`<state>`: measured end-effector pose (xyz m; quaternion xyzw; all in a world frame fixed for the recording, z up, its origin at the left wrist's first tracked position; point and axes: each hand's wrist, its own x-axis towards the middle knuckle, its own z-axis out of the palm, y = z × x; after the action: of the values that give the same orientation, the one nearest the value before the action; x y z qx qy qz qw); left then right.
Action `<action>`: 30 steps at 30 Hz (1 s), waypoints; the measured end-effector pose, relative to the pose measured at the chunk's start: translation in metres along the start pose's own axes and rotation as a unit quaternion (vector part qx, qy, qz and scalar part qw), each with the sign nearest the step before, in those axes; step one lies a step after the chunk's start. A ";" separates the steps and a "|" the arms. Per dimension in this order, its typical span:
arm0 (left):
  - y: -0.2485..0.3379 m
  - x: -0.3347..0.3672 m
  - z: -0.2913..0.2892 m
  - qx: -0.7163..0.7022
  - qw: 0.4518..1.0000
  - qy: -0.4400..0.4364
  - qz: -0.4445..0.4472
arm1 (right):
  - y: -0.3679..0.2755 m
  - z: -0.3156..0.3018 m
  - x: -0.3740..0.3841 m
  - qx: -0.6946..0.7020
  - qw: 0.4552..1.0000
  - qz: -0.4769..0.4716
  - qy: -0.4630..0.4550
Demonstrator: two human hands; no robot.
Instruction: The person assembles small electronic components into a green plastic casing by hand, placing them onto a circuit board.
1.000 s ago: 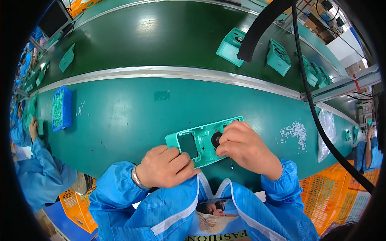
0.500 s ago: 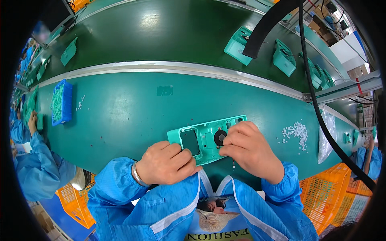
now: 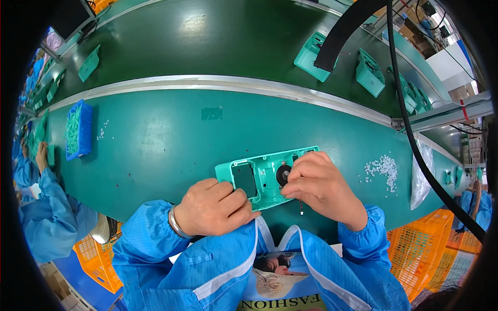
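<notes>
The right hand [image 3: 322, 185] blocks my view of part of the green case [image 3: 268, 189] and black disc [image 3: 282, 174]. Those white bits [image 3: 383, 172] are too small for me to identify; the screen [image 3: 71, 18] is cut off on top.

A green bench [image 3: 155, 140] stretches across the middle of the view, its surface bearing a faint sheen and a darker rectangular patch [image 3: 211, 113]. Beyond it, a pale metal rail [image 3: 218, 80] borders a darker green surface [image 3: 233, 46], where reflected light [image 3: 193, 23] makes a bright spot. A dark monitor [image 3: 70, 19] stands at upper left. At upper right, a wide black strip [image 3: 345, 33] and a black cable [image 3: 406, 114] curve downward near a metal bar [image 3: 446, 115]; cardboard boxes [image 3: 410, 36] sit farther back. Perforated orange crates [image 3: 415, 254] flank the bench below.
</notes>
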<state>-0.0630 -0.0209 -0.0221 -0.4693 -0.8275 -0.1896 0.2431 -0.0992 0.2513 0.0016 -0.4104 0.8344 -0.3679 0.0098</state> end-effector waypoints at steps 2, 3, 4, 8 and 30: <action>0.000 0.000 0.000 -0.002 1.000 0.003 0.000 | -0.001 0.001 0.001 -0.018 1.000 0.000 -0.013; 0.000 0.000 0.001 -0.002 1.000 0.005 0.000 | -0.001 0.002 0.001 -0.017 1.000 0.000 -0.013; 0.000 0.000 0.001 -0.001 1.000 0.006 0.001 | -0.002 0.002 0.001 -0.019 1.000 0.004 -0.016; 0.001 -0.001 0.000 -0.007 1.000 0.004 0.001 | -0.003 0.003 0.002 -0.035 0.999 0.009 -0.022; -0.165 0.095 0.016 0.142 0.968 0.112 -0.176 | 0.073 -0.113 -0.142 -0.359 0.864 0.264 0.234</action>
<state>-0.2523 -0.0275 0.0060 -0.2524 -0.8832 -0.1609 0.3609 -0.0909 0.4473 -0.0020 -0.0513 0.9636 -0.1118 -0.2373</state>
